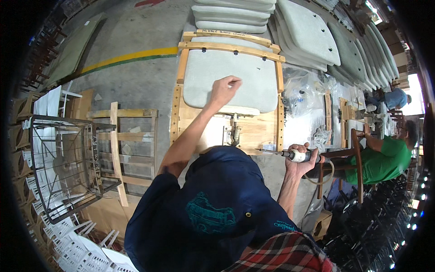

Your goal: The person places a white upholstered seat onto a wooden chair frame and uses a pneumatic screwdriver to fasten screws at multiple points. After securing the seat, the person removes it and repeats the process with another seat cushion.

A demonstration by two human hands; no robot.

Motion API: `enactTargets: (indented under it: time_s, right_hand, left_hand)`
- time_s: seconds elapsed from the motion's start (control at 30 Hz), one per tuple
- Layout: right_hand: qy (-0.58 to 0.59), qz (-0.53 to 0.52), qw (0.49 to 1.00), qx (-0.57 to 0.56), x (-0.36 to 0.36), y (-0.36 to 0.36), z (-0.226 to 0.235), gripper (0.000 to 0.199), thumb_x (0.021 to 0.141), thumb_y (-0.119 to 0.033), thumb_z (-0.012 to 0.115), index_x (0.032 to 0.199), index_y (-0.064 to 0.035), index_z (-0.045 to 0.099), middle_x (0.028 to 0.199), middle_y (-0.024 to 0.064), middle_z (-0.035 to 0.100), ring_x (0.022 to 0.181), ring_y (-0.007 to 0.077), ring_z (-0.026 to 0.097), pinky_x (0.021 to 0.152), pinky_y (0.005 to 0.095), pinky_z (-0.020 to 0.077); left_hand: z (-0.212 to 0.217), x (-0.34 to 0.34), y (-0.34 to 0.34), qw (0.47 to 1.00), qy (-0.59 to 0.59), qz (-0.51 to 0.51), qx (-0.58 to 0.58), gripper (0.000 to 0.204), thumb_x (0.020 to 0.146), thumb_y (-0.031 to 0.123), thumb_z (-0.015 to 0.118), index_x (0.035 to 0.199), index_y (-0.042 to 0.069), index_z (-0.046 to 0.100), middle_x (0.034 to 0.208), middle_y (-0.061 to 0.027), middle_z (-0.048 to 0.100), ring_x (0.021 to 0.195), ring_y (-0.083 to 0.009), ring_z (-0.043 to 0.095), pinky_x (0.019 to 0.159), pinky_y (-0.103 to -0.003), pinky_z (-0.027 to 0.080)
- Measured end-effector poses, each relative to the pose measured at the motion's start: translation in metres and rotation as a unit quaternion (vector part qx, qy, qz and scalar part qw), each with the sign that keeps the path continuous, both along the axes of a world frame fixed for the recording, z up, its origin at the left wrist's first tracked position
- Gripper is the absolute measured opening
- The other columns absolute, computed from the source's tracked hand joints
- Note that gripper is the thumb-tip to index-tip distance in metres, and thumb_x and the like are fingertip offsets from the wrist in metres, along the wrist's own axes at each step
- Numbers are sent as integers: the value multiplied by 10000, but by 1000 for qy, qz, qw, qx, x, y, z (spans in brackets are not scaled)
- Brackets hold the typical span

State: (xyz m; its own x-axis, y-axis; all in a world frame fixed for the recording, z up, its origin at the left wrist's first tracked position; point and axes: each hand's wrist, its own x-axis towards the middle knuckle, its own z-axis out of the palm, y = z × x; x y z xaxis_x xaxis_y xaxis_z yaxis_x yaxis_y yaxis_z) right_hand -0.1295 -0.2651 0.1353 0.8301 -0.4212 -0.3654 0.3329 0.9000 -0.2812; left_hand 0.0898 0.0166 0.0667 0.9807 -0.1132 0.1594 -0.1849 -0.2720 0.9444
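Observation:
A light grey padded panel (244, 86) lies in a wooden frame jig (176, 113), with small black fittings along its far edge. Over the panel, my left hand (224, 92) is closed, fingertips pinched together; whatever they hold, if anything, is too small to make out. My right hand (300, 167) grips a power screwdriver (297, 156) with a hose and a long thin bit that points left, beside the jig's near right corner. A metal toggle clamp (234, 132) stands on the jig's bare board, with a pale padded bar against the panel's near edge. A tiny dark piece lies on the panel.
Stacked grey panels (231, 18) stand beyond the jig, with more (308, 31) at the far right. Clear plastic bags (301, 88) lie right of the jig. A wooden pallet (131, 136) and metal rack (63, 163) stand left. A person in green (385, 158) handles a chair frame.

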Motion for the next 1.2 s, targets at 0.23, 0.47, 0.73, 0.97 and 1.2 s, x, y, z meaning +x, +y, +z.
enactTargets:
  time_s: [0.23,0.47,0.73,0.97,1.2]
  right_hand:
    - [-6,-37,999,-8,3,-25,8,376,934,-395,674,952,-24,611,661,20,499,633,174,506,751,385,483]
    - [34,-54,997,-49,2,-43,16,351,900,-385,694,907,-43,613,646,-7,502,619,158,532,717,383,506]
    - [33,-62,995,-75,-7,-45,18,342,892,-354,711,923,-33,597,670,3,478,639,169,522,737,385,504]
    - [36,-134,985,-100,1,-23,30,344,915,-351,700,966,-33,579,704,-1,446,652,160,492,725,374,488]
    - [-43,-51,997,-40,-5,-37,18,351,926,-359,697,956,-31,573,695,3,443,654,161,493,739,384,498]
  left_hand:
    - [247,-107,-53,749,-54,-488,-444,159,937,53,714,1089,12,736,1037,-100,744,900,-179,733,802,-294,578]
    - [333,-179,-103,496,22,-756,-427,172,927,187,715,900,18,733,844,-103,739,812,-188,711,721,-321,533]
    - [356,-204,-126,503,-114,-768,-381,176,915,193,719,895,19,737,832,-102,737,794,-195,711,709,-324,532]
    - [364,-222,-143,500,-197,-764,-357,179,905,198,722,890,21,740,821,-101,736,779,-202,710,698,-327,531]
    - [366,-238,-156,498,-254,-754,-344,183,895,204,725,885,22,744,810,-100,735,764,-208,709,687,-330,531]
